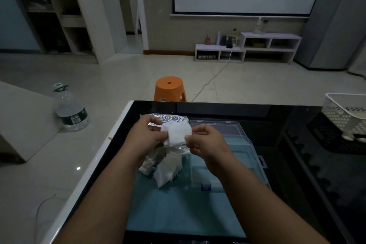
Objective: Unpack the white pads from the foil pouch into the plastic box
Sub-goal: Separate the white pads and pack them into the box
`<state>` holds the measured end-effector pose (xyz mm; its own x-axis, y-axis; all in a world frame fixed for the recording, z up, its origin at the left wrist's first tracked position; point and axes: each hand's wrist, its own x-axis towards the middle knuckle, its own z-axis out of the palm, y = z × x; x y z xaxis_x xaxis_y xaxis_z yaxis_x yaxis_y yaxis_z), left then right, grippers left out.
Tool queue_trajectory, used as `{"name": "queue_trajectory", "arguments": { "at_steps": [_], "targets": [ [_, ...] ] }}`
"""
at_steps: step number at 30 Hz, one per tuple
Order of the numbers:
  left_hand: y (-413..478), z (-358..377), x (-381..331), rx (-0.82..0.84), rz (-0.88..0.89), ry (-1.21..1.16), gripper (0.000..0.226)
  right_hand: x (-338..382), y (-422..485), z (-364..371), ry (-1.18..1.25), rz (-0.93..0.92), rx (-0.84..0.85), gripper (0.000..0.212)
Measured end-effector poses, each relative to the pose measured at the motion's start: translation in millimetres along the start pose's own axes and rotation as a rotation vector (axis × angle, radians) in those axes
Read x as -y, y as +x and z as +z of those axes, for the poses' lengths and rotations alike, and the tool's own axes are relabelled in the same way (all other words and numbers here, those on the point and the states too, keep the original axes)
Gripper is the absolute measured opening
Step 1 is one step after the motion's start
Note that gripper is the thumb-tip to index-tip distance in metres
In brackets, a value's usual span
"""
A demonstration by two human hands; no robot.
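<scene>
A white pad [177,132] is held up between both hands above the table. My left hand [151,134] pinches its left edge and also grips the silver foil pouch [168,119], whose crinkled top shows behind the pad. My right hand [206,142] pinches the pad's right edge. Below the hands a heap of white pads [168,170] and more foil lie on a teal mat. The clear plastic box [227,156] stands open to the right of the heap, its lid [217,127] tilted back and a blue latch at the front.
The black glass table [297,164] carries a teal mat [178,210] and a white perforated basket [344,115] at the far right. An orange stool [169,88] stands beyond the table's far edge. A large water bottle [71,110] sits on the floor at left.
</scene>
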<state>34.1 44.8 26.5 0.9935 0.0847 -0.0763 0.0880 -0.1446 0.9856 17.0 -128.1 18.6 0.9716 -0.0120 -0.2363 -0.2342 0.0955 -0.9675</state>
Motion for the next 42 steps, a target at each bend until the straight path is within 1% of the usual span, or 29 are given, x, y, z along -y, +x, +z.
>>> {"name": "queue_trajectory", "arguments": {
  "at_steps": [3,7,9,11,13,14,15,17,19,22,24,28,30,33,35,37,40,42],
  "targets": [
    [-1,0,-2,0.014,0.0,-0.004,0.028,1,-1,-1,0.039,0.042,0.052,0.035],
    [-4,2,-7,0.043,-0.026,-0.099,0.006,1,-1,-2,0.005,0.032,0.064,0.036],
    [-4,2,-7,0.074,-0.029,-0.11,0.013,2,-1,-1,-0.006,0.015,0.068,0.035],
    [-4,2,-5,0.079,-0.017,-0.039,0.023,1,-2,1,-0.017,0.004,0.082,0.033],
    [-2,1,-2,0.056,-0.019,0.026,0.032,0,0,0,-0.042,-0.002,0.056,0.023],
    [-2,1,-1,0.037,-0.022,0.041,0.034,0,1,-1,-0.09,-0.015,0.02,0.016],
    [-1,0,-1,0.019,-0.028,0.051,0.034,-2,3,-5,-0.204,-0.049,-0.028,0.011],
    [0,-2,0,-0.005,-0.042,0.067,0.033,-7,7,-11,-0.559,-0.147,-0.09,0.013],
    [1,-4,1,-0.02,-0.061,0.073,0.032,-13,9,-11,-0.858,-0.218,-0.042,0.016],
    [2,-7,3,-0.041,-0.074,0.073,0.032,-23,9,-4,-1.113,-0.264,0.067,0.031],
    [3,-8,3,-0.042,-0.075,0.081,0.033,-29,10,-1,-1.193,-0.276,0.072,0.036],
    [4,-10,5,-0.053,-0.068,0.085,0.034,-27,10,-2,-1.213,-0.298,0.015,0.017],
    [4,-11,4,-0.069,-0.053,0.086,0.036,-17,9,-7,-1.142,-0.268,0.02,0.013],
    [3,-9,2,-0.098,-0.012,0.188,0.041,1,8,-20,-0.994,-0.237,-0.012,0.014],
    [1,-7,2,-0.09,0.038,0.332,0.043,10,7,-27,-0.869,-0.258,-0.047,0.016],
    [-2,-1,0,-0.061,0.085,0.439,0.044,17,4,-29,-0.739,-0.291,-0.042,0.014],
    [-6,9,0,-0.019,0.128,0.456,0.042,21,0,-26,-0.626,-0.301,0.037,0.013],
    [-6,13,1,0.019,0.139,0.444,0.04,19,0,-23,-0.632,-0.296,0.06,0.011]
  ]
}}
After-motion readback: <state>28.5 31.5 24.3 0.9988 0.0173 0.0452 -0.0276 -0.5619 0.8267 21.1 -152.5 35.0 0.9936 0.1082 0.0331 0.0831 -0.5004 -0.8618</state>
